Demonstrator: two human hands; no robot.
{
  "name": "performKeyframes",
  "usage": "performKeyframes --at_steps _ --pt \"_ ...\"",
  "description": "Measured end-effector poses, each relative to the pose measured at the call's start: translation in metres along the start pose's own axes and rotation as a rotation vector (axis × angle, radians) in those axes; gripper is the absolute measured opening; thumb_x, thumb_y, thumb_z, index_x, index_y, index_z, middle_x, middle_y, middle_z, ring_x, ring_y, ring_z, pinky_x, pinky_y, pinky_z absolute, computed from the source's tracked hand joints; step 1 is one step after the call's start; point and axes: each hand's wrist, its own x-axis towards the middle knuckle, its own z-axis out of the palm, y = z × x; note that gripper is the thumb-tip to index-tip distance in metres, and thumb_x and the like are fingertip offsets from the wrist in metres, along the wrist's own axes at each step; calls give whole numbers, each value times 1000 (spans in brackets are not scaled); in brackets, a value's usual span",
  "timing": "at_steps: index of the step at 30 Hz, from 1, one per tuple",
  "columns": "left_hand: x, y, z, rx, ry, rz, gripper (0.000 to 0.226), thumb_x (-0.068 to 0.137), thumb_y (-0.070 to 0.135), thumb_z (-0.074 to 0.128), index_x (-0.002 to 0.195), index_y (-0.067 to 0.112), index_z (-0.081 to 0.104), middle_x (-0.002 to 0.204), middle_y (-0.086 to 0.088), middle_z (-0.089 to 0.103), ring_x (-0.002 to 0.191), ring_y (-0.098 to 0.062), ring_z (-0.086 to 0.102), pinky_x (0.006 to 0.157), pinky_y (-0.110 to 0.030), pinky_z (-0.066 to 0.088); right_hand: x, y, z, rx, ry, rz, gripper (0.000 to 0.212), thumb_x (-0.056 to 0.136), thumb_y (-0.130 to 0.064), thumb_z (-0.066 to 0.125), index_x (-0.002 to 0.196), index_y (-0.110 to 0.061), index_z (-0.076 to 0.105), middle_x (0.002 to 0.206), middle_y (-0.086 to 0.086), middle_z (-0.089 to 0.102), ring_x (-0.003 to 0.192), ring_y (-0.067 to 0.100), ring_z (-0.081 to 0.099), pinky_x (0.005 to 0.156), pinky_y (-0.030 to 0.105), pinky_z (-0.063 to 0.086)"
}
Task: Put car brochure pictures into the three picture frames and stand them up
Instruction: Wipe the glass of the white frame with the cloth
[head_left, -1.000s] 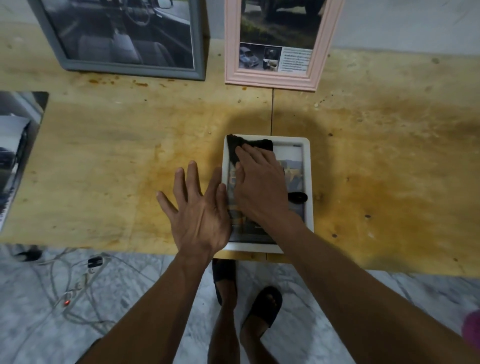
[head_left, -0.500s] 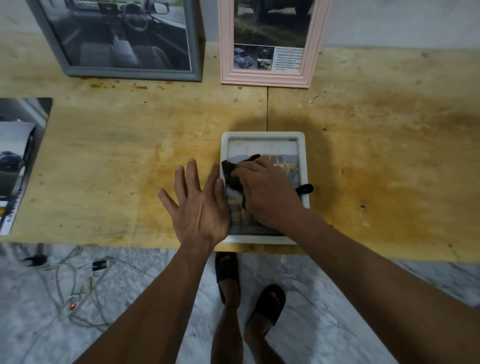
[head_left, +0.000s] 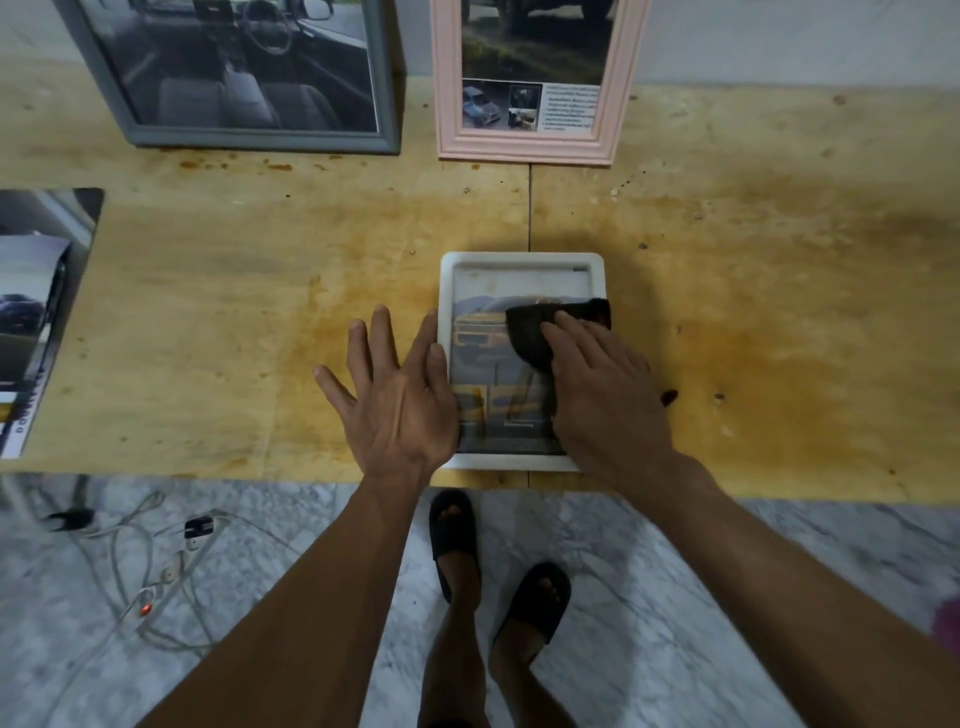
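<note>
While the white frame (head_left: 522, 260) lay flat on the wooden surface (head_left: 753, 312) near its front edge, a car brochure picture (head_left: 488, 364) with a yellow vehicle showed behind its glass. The left hand (head_left: 395, 400) lay flat and spread, its palm on the surface just beside the frame and its thumb resting along the frame's left border. The right hand (head_left: 602, 400) pressed a dark cloth (head_left: 550, 327) against the glass on the right half of the frame, with the fingers laid nearly straight over the cloth; one end of the cloth reached the frame's right border, and another dark bit showed past the hand on the surface. At the back of the surface two other frames stood upright. The grey frame (head_left: 260, 137) on the left held a picture of a car interior, and the pink frame (head_left: 524, 148) beside it, a little apart, held a picture of a vehicle with small photos and a block of text at the bottom. Their tops were cut off by the edge of the view. At the far left of the surface lay a brochure (head_left: 31, 322), partly out of view. Below the surface's front edge was a marble floor, where the person's feet stood in black sandals (head_left: 457, 540), and pale cables (head_left: 156, 571) lay loosely to the left.
</note>
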Motion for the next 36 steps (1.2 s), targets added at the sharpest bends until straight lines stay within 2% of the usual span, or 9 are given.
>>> performKeyframes --at_steps 4,8,15,18,20,24,27,32,36 --pt "1 0 1 4 -4 1 46 108 46 16 152 48 32 167 3 9 155 -21 -6 118 -65 -7 -9 -40 10 137 13 237 78 82 -35 7 152 -11 30 160 7 27 147 25 22 113 47 22" --pt "1 -1 1 5 -10 -2 46 108 47 15 151 49 32 168 4 7 155 -20 -8 118 -65 -8 -4 -57 9 228 -27 296 90 75 -43 -4 155 -12 19 163 4 15 150 22 9 115 43 19" --pt "2 -2 2 11 -14 5 46 108 48 16 151 49 31 168 4 6 155 -20 -9 117 -64 -9 -4 -68 10 313 -80 283 61 97 -27 27 156 -14 18 164 1 12 150 17 4 116 45 21" --pt "2 -3 1 -3 -24 15 46 108 49 16 151 49 32 168 4 6 155 -20 -9 116 -63 -10 -4 -70 12 321 -114 220 59 99 -18 40 155 -16 21 164 -1 13 150 17 5 115 46 21" --pt "3 -5 0 -15 -33 21 46 108 50 19 151 49 33 168 3 6 155 -21 -8 116 -64 -9 -4 -71 13 344 -118 151 57 96 -15 44 152 -16 30 162 0 22 149 19 12 114 48 25" --pt "6 -5 -6 -57 -81 14 44 107 50 22 149 52 35 168 3 6 154 -19 -8 117 -63 -9 -5 -65 16 365 -88 22 56 86 -19 38 140 -15 51 149 2 46 141 22 32 108 54 33" --pt "8 -6 -10 -79 -110 7 43 107 47 26 147 53 37 167 3 6 154 -18 -9 117 -62 -9 -9 -60 15 368 -89 -61 50 84 -16 39 129 -15 62 140 1 56 136 22 40 105 53 34" --pt "7 -5 -9 -59 -105 13 45 106 49 21 150 51 34 168 3 4 154 -19 -9 118 -63 -8 -7 -38 0 204 -191 -298 41 88 -8 52 124 -22 64 138 -10 57 137 14 35 102 37 23" --pt "4 -5 -5 -24 -77 42 49 106 53 13 152 50 28 168 2 4 154 -21 -9 117 -65 -8 -1 -17 -11 74 -189 -423 39 82 -3 60 116 -20 67 132 -5 62 132 19 43 99 42 31"
